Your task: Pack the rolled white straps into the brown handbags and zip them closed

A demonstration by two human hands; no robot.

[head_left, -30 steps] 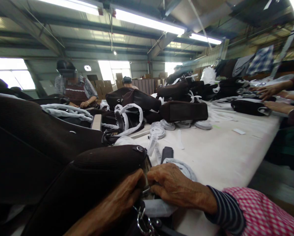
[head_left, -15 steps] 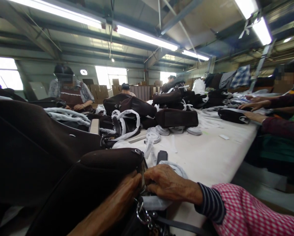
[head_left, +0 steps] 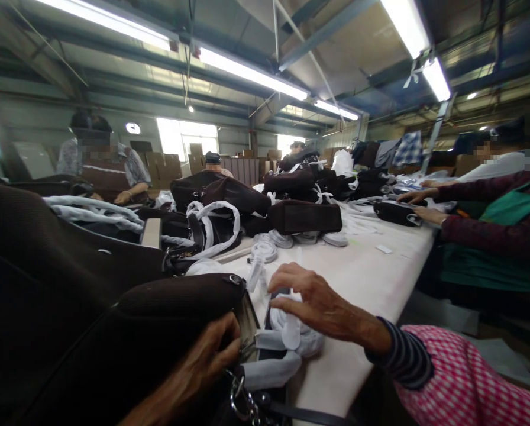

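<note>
A dark brown handbag (head_left: 171, 305) lies on its side in front of me, its pale-lined opening facing right. My left hand (head_left: 218, 343) has its fingers curled at that opening, gripping the bag's edge; some fingertips are hidden. To the right, my right hand (head_left: 313, 299) hovers with thumb and fingers apart over a coiled strap (head_left: 309, 343) in white wrapping. It appears to hold nothing. Below my left hand hangs a silver chain (head_left: 241, 399) with rings, beside a thin black leather strap (head_left: 304, 409).
A larger dark bag (head_left: 61, 284) rises at the left. Bags (head_left: 304, 217) and wrapped straps are piled farther along the white table (head_left: 362, 266). A co-worker (head_left: 491, 219) at the right handles a small black bag (head_left: 396, 213); another person (head_left: 109, 171) works at the far left.
My right hand has left the bag's opening and moved right and up, its fingers spreading. My left hand stays at the bag's edge. The view has shifted slightly to the right.
</note>
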